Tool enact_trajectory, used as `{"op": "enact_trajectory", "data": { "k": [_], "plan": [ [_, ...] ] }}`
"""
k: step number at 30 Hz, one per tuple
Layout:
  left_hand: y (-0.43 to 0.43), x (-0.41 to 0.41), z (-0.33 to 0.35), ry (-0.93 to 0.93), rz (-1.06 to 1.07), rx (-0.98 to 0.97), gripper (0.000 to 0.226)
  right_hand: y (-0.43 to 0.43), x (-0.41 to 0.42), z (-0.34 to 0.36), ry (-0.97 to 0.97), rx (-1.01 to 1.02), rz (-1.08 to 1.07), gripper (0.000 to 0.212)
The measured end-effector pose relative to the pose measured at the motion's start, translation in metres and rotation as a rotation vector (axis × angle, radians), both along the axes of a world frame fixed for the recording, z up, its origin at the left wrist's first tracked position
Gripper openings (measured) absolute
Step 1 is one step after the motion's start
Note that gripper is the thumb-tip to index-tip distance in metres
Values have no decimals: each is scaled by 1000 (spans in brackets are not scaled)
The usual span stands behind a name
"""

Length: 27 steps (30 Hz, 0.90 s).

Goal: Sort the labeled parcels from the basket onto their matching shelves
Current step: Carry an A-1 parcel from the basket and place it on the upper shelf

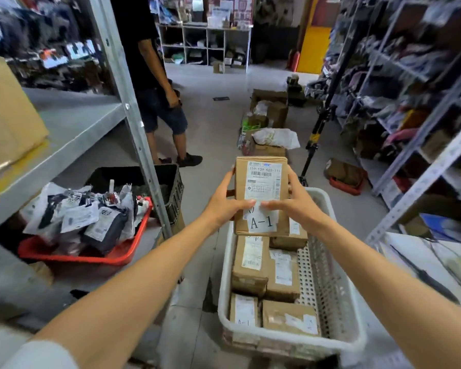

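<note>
I hold the box (261,194), labeled A-1, above the basket (338,265), my left hand (224,202) and right hand (294,202) gripping its sides, thumbs on its label. More boxes (250,262) lie in the basket.

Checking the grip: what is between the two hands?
In the head view, the A-1 parcel: the left hand and right hand hold its sides above the white basket.
</note>
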<state>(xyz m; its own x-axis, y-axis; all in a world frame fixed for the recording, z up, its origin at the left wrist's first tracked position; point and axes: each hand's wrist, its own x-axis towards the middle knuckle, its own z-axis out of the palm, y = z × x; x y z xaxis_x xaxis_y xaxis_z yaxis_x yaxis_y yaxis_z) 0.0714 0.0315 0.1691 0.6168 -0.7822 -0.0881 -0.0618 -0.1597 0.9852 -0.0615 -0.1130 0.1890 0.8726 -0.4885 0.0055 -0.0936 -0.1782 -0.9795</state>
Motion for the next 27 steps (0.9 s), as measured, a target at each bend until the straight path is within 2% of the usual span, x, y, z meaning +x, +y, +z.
{"op": "enact_trajectory", "data": {
  "k": [2,5,10,14,20,25,27],
  "plan": [
    [4,-7,2,-23,-56,-1,99,9,-13,0,-1,14,-49,96],
    [7,-22,3,-72,-130,-31,102,19,-37,1,-28,-7,-93,83],
    [10,-54,6,-107,-234,-53,105,39,-84,7,-31,-25,-172,91],
    [19,-83,9,-120,-286,-31,106,57,-123,13,-22,-59,-216,84],
    [48,-142,7,-85,-362,-16,106,99,-193,8,38,-28,-289,110],
    [73,-206,0,-29,-460,-15,106,138,-263,-5,28,9,-396,100],
    [82,-233,-1,-50,-493,-10,105,153,-291,-10,31,-2,-464,103]
  ]
}}
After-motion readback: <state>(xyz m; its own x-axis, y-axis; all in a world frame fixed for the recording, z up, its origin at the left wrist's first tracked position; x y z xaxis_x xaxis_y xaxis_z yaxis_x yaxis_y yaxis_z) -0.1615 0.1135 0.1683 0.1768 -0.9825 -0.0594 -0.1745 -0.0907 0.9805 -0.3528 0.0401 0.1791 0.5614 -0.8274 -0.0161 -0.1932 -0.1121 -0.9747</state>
